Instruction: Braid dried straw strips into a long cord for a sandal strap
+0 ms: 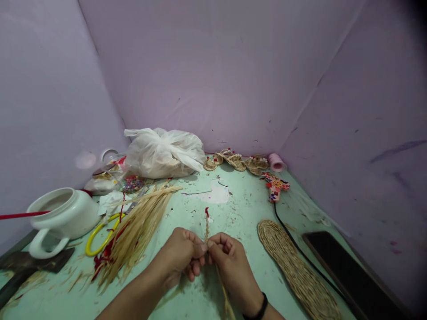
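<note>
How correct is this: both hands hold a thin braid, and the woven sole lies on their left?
Wrong side: the head view shows the woven sole to the hands' right. The left hand and right hand hold the thin braid.

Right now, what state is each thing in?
Braid, partly plaited, held by left fingers and right fingers.
White pot, uncovered.
Plastic bag, bulging.
Straw bundle, loose.
Yellow scissors, partly covered.
Woven sole, lying flat.
Phone, screen dark.
Pink spool, on its side.
Patterned corded tool, power unclear.
</note>
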Action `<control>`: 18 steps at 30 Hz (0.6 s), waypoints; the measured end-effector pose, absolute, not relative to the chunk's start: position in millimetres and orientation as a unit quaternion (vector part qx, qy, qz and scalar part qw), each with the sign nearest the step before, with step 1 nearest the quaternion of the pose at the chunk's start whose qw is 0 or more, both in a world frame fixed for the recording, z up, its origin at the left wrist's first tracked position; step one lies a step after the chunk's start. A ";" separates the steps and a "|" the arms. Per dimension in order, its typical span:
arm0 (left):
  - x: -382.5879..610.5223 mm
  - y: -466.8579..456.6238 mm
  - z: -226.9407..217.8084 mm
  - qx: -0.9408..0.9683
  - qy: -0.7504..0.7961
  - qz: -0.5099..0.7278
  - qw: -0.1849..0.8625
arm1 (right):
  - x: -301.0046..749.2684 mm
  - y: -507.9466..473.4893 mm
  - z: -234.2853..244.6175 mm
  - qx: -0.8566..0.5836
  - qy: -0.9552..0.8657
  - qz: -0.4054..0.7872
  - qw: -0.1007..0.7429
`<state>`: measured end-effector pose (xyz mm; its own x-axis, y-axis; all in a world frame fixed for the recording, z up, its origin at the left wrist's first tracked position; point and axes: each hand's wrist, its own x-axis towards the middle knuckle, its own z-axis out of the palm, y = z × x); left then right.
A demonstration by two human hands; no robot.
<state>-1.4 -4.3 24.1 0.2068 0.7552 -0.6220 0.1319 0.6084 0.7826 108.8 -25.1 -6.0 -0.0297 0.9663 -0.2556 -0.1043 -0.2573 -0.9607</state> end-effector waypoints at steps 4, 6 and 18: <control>-3.9 -1.5 19.4 0.405 0.591 0.246 0.653 | 111.4 -24.8 -5.6 -0.545 -0.446 0.554 0.444; -3.3 -1.0 16.3 0.412 0.581 0.278 0.645 | 116.1 -23.3 -4.6 -0.553 -0.487 0.517 0.437; 6.8 -4.6 -2.1 0.401 0.631 0.370 0.551 | 123.1 -33.9 13.1 -0.613 -0.624 0.372 0.311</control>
